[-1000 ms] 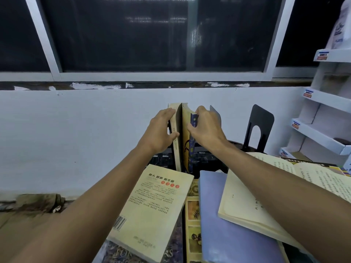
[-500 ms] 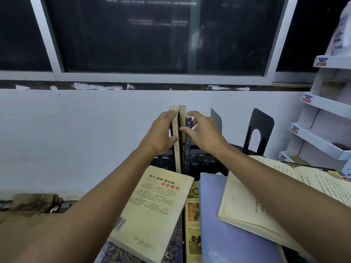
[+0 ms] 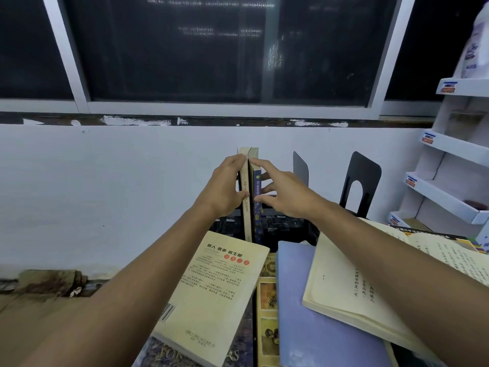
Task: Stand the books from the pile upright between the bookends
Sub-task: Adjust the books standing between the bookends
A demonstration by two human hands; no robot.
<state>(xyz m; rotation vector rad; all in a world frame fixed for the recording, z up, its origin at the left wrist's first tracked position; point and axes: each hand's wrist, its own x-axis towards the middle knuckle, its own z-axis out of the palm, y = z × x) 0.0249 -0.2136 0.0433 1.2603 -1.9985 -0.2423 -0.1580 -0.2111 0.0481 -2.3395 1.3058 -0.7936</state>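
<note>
Two books are standing upright on the worktop at twelve o'clock, close to the white wall (image 3: 105, 186); the cream-spined book (image 3: 247, 215) is standing on the left and the blue-spined book (image 3: 257, 193) is touching its right side, spines facing the person. The left hand (image 3: 225, 189) is holding the cream-spined book from nine o'clock, its fingers (image 3: 234, 162) lying along the left cover and the thumb curling onto the spine. The right hand (image 3: 287, 194) is reaching in from three o'clock with its fingers (image 3: 260, 165) spread apart and nearly straight, the tips touching the blue-spined book's right side and top edge; it is gripping nothing. A grey bookend (image 3: 301, 168) is standing at one o'clock, just past the right hand and apart from the books; a black bookend (image 3: 363, 178) is standing further out at two o'clock.

The pile is lying at six o'clock; a cream paperback (image 3: 211, 295) is lying back cover up at seven o'clock, overlapping a picture-covered book (image 3: 267, 313) and a dark book (image 3: 185, 356); a plain blue book (image 3: 317, 327) is lying at five o'clock, with an open book (image 3: 352, 282) resting on it under the right forearm. A white display shelf (image 3: 449, 152) is standing at three o'clock; a dark window (image 3: 211, 49) is filling the view above the wall.
</note>
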